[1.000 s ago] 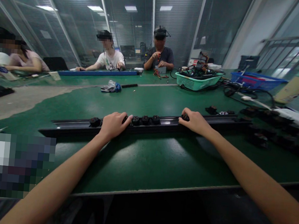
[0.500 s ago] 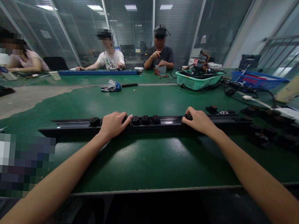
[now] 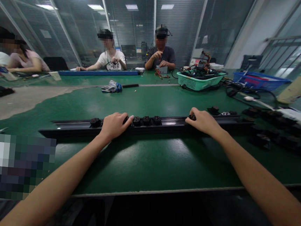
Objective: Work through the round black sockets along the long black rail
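A long black rail (image 3: 170, 123) lies across the green table (image 3: 146, 162) in front of me. Several black round socket modules (image 3: 146, 120) sit in a row in its channel, with one more (image 3: 96, 122) further left. My left hand (image 3: 114, 125) rests curled over the rail, thumb pointing right beside the row of modules. My right hand (image 3: 203, 122) lies on the rail further right, its fingers closed on a black module (image 3: 192, 117) at its fingertips.
Loose black modules (image 3: 264, 131) lie at the right. A green basket of cables (image 3: 199, 80) and a blue tray (image 3: 258, 80) stand behind. Gloves (image 3: 112, 87) lie mid-table. Three people sit at the far side by a blue rail (image 3: 98, 73).
My right hand has slid a little to the right along the rail with the module. My left hand has stayed where it was.
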`<state>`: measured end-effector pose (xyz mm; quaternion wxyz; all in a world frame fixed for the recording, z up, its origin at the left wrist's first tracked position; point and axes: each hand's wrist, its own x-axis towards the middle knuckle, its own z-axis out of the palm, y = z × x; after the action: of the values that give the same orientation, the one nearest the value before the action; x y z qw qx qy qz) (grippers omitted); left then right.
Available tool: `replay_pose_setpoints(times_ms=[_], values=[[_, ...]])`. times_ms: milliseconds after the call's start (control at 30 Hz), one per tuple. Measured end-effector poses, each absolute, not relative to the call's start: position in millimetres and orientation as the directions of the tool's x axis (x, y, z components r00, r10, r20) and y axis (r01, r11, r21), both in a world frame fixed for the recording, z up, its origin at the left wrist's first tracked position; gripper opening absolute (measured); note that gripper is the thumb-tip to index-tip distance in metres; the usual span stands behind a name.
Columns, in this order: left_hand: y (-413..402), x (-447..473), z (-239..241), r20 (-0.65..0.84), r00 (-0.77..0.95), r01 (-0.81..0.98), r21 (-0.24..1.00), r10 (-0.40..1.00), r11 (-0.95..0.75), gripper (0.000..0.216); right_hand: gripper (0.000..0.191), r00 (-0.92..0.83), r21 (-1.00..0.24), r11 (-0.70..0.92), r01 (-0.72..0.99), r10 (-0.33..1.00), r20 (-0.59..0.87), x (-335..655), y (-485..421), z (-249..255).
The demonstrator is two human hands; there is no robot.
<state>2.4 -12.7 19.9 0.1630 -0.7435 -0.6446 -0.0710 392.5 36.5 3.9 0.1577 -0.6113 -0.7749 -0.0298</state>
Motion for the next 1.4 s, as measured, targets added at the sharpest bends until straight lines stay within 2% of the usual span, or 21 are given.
replay_pose_setpoints(times_ms=[300, 833, 1400], values=[[-13.2, 4.0, 21.2, 0.305, 0.149, 0.983, -0.151, 0.941, -0.106, 0.068, 0.021, -0.173, -0.156, 0.213, 0.964, 0.956, 0.237, 403.4, 37.7, 8.3], [-11.8, 2.8, 19.2, 0.314, 0.155, 0.981, -0.162, 0.937, -0.108, 0.067, 0.034, -0.088, -0.059, 0.095, 0.994, 0.990, 0.109, 424.2, 42.9, 17.6], [-10.6, 2.8, 18.9, 0.309, 0.155, 0.979, -0.172, 0.938, -0.105, 0.067, 0.045, 0.006, 0.064, -0.012, 0.998, 0.996, 0.088, 434.2, 40.4, 22.1]])
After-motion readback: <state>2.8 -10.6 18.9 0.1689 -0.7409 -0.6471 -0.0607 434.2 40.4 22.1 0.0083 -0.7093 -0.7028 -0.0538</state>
